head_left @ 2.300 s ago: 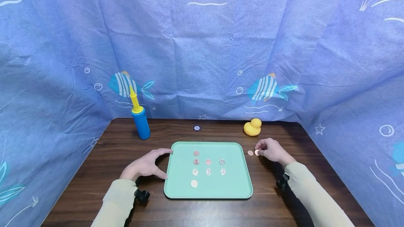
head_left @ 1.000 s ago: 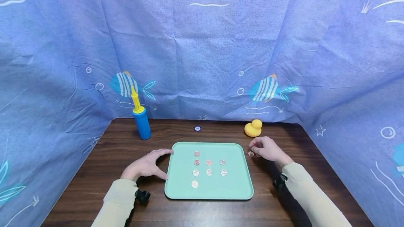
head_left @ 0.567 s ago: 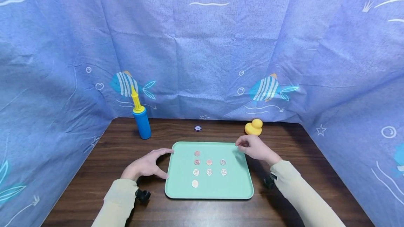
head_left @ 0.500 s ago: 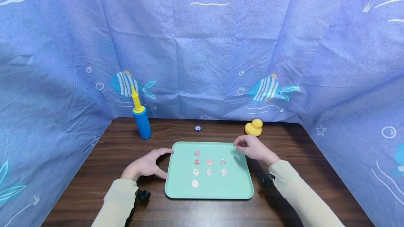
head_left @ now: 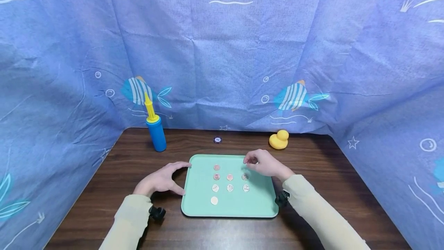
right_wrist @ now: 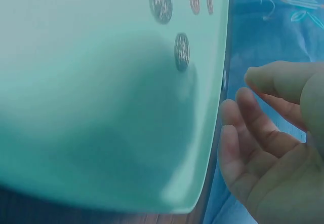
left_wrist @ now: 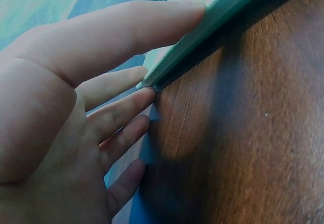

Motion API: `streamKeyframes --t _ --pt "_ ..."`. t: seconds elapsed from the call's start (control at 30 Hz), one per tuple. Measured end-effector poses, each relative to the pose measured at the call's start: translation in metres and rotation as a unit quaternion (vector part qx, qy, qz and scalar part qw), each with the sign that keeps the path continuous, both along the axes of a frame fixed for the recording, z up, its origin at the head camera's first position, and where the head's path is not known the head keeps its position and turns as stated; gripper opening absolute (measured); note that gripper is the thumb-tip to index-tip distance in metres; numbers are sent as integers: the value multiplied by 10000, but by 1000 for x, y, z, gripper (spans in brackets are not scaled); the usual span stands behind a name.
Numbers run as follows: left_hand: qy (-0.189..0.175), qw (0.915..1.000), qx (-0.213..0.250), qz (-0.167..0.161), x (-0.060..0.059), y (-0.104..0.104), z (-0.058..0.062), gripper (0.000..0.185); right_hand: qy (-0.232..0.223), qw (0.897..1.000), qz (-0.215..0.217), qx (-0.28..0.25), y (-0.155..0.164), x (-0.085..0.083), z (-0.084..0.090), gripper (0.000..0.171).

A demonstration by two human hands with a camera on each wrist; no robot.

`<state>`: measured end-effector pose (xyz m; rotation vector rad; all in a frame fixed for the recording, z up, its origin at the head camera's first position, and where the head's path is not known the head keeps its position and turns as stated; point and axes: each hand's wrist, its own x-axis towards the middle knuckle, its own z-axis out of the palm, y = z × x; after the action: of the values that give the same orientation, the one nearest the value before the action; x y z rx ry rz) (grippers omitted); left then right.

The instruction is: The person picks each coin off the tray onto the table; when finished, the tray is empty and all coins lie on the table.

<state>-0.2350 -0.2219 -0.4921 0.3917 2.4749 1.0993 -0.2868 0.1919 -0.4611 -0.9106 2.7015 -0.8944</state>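
A mint-green tray [head_left: 201, 209] lies on the table, with several coins [head_left: 230, 188] spread over its left and middle part, some silvery and some coppery. My left hand [head_left: 161, 178] is spread at the tray's left side, thumb and index fingertips at the rim; in the left wrist view the thumb tip touches the tray edge [left_wrist: 200, 34]. Over the tray's far right part hovers my right hand [head_left: 265, 163], fingers loosely bent. No coin shows at its fingertips. A silvery coin [head_left: 244, 177] lies just below them. The table spot right of the tray is hidden behind this hand.
A blue and yellow hand pump [head_left: 157, 134] stands at the back left of the wooden table [head_left: 121, 188]. A dark poker chip [head_left: 217, 140] lies behind the tray, and a yellow rubber duck [head_left: 279, 140] sits at the back right. Patterned blue cloth [head_left: 225, 68] hangs behind.
My right hand has left two coppery coins beside the tray and moved left over the tray's far right corner. My left hand has stayed at the tray's left rim.
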Motion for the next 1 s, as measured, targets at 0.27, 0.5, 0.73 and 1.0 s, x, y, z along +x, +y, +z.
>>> streamKeyframes --t 0.27,0.5,0.73,1.0 --pt "-13 10000 -17 21 1 1 2 97 -34 9997 230 74 -24 0 1 8" --pt "-27 10000 31 37 3 2 3 97 -109 9987 449 199 -45 -1 -3 9" --pt "-37 10000 46 42 2 1 3 96 -249 9978 537 291 -64 -6 -11 9" --pt "-48 9999 99 15 1 1 1 96 -294 9980 504 261 -85 -8 -15 16"
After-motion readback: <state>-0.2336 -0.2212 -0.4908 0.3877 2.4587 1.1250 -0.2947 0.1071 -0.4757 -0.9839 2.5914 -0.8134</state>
